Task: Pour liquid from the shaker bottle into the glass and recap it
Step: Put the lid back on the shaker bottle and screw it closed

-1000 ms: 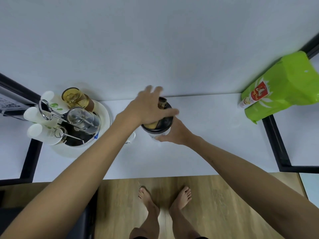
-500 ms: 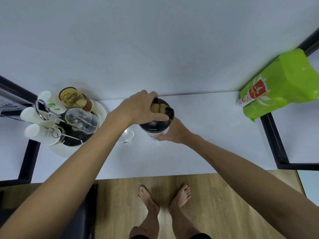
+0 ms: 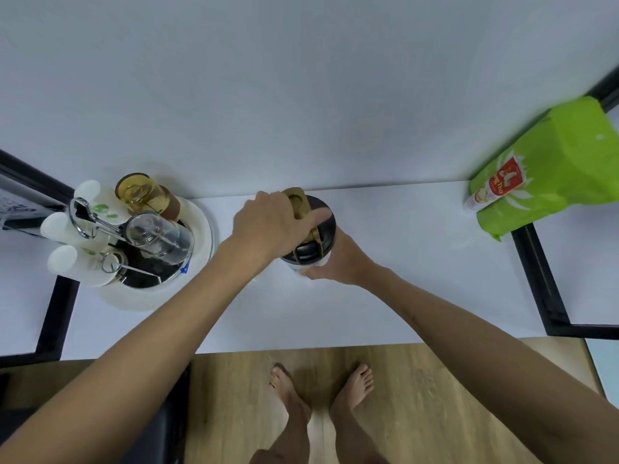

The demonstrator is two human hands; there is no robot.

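Note:
The shaker bottle (image 3: 326, 221) stands upright at the middle of the white table (image 3: 402, 262). It has a black lid and a gold flip cap (image 3: 295, 198). My left hand (image 3: 268, 222) lies over the lid from the left, fingers curled on the gold cap and thumb pressed across the lid's top. My right hand (image 3: 338, 259) wraps the bottle's body from the near right side. The glass is hidden, with my left wrist and forearm covering the spot left of the bottle.
A round white tray (image 3: 204, 226) at the left holds an amber glass (image 3: 134, 190), a clear glass (image 3: 157, 232), white bottles and metal tools. A green bag (image 3: 552, 172) leans at the back right. A black frame (image 3: 542, 279) borders the table's right end.
My left hand went from spread open above the lid to closed on the gold cap, thumb pressing down. The glass seen left of the bottle is now covered by my forearm.

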